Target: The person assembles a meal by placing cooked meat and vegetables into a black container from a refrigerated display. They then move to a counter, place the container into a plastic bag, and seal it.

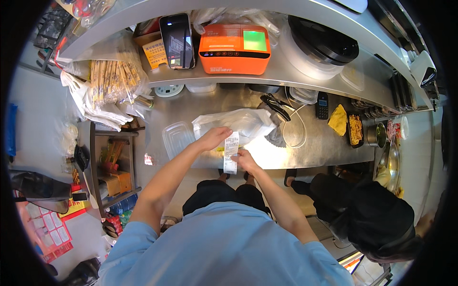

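Note:
A long white printed receipt (231, 155) hangs between my two hands over the front edge of the steel counter (310, 155). Its upper end is pinched by my left hand (214, 139), whose fingers are closed at the paper's top left. Lower down, my right hand (245, 160) grips the receipt's right side with thumb and fingers. Just behind the paper lies a white translucent plastic bag (253, 123), partly covered by my left hand; what is inside cannot be made out. A clear plastic lid or tray (176, 138) rests left of the bag, near my left forearm.
On the shelf above stand an orange device (234, 50) with a green screen, a phone (177, 40) and a bundle of wrapped chopsticks (114, 78). A white cable (301, 128), a cordless handset (322, 106) and a yellow cloth (338, 120) lie rightward. Another person (367, 214) is close at right.

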A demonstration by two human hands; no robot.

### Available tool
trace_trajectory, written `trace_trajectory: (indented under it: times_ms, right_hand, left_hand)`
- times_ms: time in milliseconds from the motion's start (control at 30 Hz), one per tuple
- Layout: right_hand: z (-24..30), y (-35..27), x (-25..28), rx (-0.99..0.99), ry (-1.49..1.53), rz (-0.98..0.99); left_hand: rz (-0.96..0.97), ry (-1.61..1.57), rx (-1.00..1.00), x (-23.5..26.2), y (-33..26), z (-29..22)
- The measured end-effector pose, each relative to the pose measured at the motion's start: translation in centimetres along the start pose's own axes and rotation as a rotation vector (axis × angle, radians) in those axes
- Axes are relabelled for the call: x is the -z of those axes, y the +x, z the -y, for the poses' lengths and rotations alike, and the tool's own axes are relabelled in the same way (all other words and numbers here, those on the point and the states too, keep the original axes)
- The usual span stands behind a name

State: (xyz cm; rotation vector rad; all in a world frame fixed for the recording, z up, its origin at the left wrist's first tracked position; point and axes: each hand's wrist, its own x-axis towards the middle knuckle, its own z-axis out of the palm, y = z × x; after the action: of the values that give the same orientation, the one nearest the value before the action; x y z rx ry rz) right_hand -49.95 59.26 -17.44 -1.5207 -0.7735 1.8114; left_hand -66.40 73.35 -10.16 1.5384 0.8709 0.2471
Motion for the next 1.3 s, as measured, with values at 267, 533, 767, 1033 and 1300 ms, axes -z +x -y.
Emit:
trace_trajectory:
  times_ms: [267,533,767,1033,1300]
  right_hand:
    - [0.7,-0.8,4.3,0.121,-0.639,-0.121]
    - [10.2,6.4,21.7,0.393,-1.529,-0.735]
    - [12.3,8.5,19.7,0.049,-1.520,-0.645]
    - [20.2,-9.6,11.8,0.276,-1.305,-0.245]
    - [20.7,-3.3,4.0,0.727,-2.129,0.081]
  left_hand:
    - [-0.092,0.374,-0.070,-1.3,-1.2,0.6]
    - [-0.226,0.245,-0.020,-3.1,-2.9,0.6]
    - [-0.290,0.473,-0.097,-3.0,-4.2,1.4]
    - [-0.282,0.347,0.017,-3.2,-4.8,0.3]
    - [-0.294,0.340,-0.048,-2.6,-5.1,0.3]
